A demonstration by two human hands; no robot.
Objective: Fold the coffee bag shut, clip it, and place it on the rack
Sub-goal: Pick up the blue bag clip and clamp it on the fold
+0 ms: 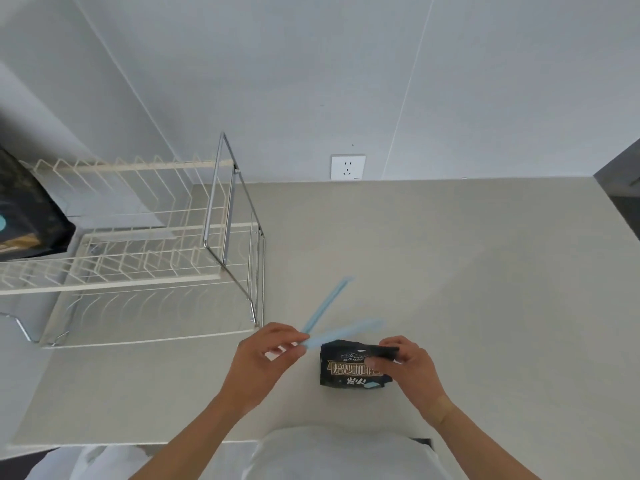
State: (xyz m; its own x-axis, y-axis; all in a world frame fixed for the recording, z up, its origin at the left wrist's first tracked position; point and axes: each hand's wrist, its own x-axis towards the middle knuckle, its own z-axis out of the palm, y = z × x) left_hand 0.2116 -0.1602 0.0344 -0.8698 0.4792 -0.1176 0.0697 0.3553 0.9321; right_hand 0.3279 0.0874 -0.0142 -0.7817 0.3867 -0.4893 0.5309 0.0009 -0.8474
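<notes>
On the counter (450,271) right of the rack (138,237), the right hand (408,365) pinches the coffee bag (349,368) by its folded top, while the left hand (266,358) grips the open blue clip (332,327) at its hinge.

This is looking like a home kitchen. A pale beige tabletop (450,271) is running up against a plain white panelled wall, where a white wall socket (347,167) is sitting just above the surface. A two-tier dish rack (145,244) of cream wire and chrome tubing is standing on the left side, with a dark printed bag (27,216) resting on its upper tier at the far left edge.
</notes>
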